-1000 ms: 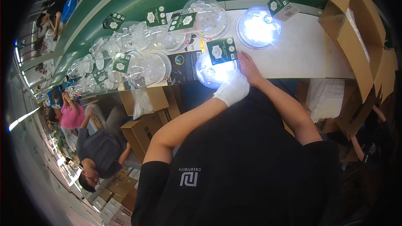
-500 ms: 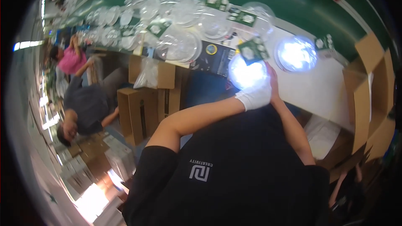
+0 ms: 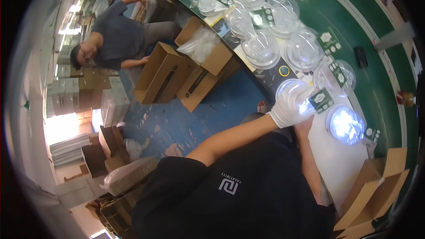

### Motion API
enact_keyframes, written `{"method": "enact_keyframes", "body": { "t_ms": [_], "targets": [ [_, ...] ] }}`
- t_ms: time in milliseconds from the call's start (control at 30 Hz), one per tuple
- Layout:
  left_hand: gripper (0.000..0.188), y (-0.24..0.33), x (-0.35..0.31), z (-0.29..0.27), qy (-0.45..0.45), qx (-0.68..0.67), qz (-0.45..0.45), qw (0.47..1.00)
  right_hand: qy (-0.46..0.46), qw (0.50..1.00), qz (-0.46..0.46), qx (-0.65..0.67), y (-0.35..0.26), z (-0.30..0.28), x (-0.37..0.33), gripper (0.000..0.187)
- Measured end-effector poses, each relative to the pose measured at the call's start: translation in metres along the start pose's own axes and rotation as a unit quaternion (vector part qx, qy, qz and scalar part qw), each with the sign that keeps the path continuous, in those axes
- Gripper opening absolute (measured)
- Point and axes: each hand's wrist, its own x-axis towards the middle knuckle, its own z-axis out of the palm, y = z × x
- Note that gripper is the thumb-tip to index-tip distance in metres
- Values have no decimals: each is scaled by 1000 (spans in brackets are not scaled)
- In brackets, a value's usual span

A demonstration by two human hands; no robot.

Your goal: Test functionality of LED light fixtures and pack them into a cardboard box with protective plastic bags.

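Note:
My left hand [image 3: 285, 111], in a white glove, grips a round clear-domed lamp [image 3: 306, 106] that glows white. A green card [image 3: 321, 100] with white patches hangs at its right side. Bare, my right hand [image 3: 304, 126] holds the lamp from its near side; most of its fingers are hidden. Part of the lamp's rim disappears behind the glove. To the right, a second lit lamp [image 3: 346, 125] lies on the white worktop [image 3: 325, 150], with its own green card [image 3: 371, 135] beside it.
Several unlit clear domes [image 3: 261, 48] with green cards crowd the bench beyond my hands. A green conveyor belt [image 3: 372, 79] runs behind them. An open carton [image 3: 376, 186] stands at the right; other cartons [image 3: 164, 75] stand left, near a seated person [image 3: 117, 40].
My view has swung, so the bench now slants down to the right and more blue floor shows. The held lamp has turned in my hands, its glow now partly covered by the glove.

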Motion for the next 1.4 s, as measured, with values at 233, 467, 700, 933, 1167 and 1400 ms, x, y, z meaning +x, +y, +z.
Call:
{"method": "enact_keyframes", "body": {
  "t_ms": [233, 467, 700, 933, 1167, 1400],
  "targets": [
    [66, -6, -8, -7, 15, -76, -48, 996, -25, 998, -61, 2, -2, -9, 12, 78],
    [122, -39, -35, -38, -189, -155, -183, 952, -28, 996, -50, -73, 18, -3, 2, 92],
    [42, -1, 36, -2, -94, -4, 20, 995, -88, 994, -55, -29, 16, 1, 11, 103],
    [54, -23, -11, 1, -41, -15, -38, 998, -85, 989, -90, -84, 22, -6, 8, 101],
    [102, -56, -64, -11, -257, -68, -296, 918, -88, 983, -74, -143, 21, -9, 10, 94],
    [83, -21, 18, -23, -181, -34, -23, 983, -66, 979, -123, -151, 18, -10, 16, 95]
  ]
}}
